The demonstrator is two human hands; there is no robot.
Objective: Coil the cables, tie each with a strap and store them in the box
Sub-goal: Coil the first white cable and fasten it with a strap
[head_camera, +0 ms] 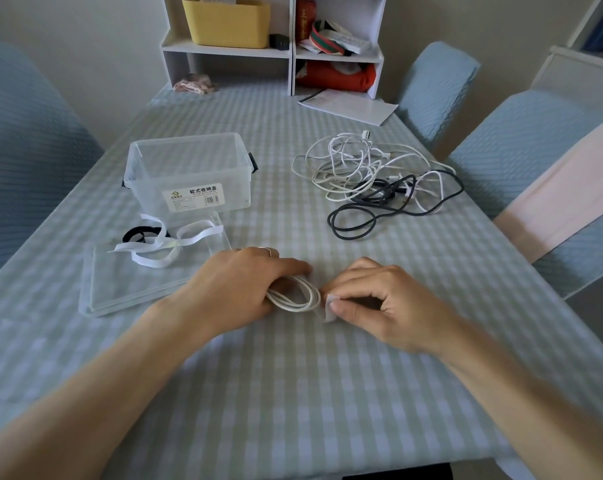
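Here the left hand (pixel 244 285) grips one coiled white cable (pixel 298 299) on the table (pixel 293 393), while the right hand (pixel 372 303) pinches one white strap (pixel 329 308) beside it. One clear box (pixel 189 171) stands open; the tangled cables (pixel 376 178) defy counting.

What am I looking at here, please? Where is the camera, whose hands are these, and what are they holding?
There is no machine: a person wears one camera on the head, looking down at their own hands. The left hand holds a coiled white cable against the checked tablecloth. The right hand pinches a white strap beside the coil. On the table also lie an open clear box, its lid with spare straps, and a tangle of white and dark cables not yet coiled.
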